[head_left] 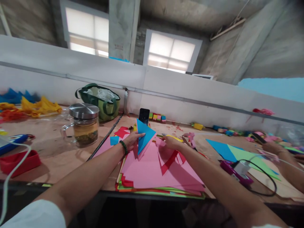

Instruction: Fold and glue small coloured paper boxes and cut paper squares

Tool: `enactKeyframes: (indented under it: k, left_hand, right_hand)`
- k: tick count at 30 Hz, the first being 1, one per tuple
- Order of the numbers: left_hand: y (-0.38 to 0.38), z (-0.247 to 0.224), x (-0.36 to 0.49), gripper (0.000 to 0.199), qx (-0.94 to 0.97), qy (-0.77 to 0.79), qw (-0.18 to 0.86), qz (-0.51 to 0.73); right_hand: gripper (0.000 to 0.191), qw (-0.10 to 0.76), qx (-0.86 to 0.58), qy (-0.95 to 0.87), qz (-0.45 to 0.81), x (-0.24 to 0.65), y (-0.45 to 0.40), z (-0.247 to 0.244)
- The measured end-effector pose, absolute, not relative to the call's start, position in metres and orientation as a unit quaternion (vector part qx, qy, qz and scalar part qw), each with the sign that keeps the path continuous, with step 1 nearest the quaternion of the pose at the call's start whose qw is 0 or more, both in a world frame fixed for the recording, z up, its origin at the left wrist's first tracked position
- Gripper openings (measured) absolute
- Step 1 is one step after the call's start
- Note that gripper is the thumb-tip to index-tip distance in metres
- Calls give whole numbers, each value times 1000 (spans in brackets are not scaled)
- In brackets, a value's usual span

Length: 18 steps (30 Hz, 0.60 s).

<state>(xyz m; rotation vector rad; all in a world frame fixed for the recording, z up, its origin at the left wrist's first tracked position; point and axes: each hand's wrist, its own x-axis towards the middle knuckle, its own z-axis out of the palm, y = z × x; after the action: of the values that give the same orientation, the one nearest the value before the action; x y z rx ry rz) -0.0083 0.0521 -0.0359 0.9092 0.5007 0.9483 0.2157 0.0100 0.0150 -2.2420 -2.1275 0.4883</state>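
Observation:
My left hand (133,142), with a dark beaded bracelet at the wrist, is closed on a blue triangle (144,134) of felt-like sheet with a pink edge behind it. The triangle is held upright above a stack of pink sheets (147,174). To the right, my right hand (172,142) has its fingers bent over the top of a pink triangle (161,151) and seems to pinch it; the fingertips are partly hidden. A red triangular piece (169,164) lies just below. Close behind the right hand is a yellow strip or handle (175,138).
A lidded glass mug (85,126) and a green bag (102,101) stand at left. Behind my hands are a phone (144,114) and a pink glue gun (190,139). Right lie a purple power block (236,172) with cables and another person's hand (272,147).

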Motion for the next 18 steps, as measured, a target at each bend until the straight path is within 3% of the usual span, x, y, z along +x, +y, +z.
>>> enactKeyframes:
  k: [5,9,12,18]
  left_hand:
    - [55,-38,-9,13,416,241,761,437]
    - [56,-38,-10,15,412,241,759,442]
    - [55,-39,-10,16,418,238,759,438]
    - [53,-39,-10,15,431,239,753,436]
  right_hand:
    - [25,72,-705,-674,209,222,11,8]
    - [35,176,-675,-660,280,230,7,11]
    - [30,263,-639,-651,314,238,2,24]
    - [28,460,-616,-611,192,266,-4,60]
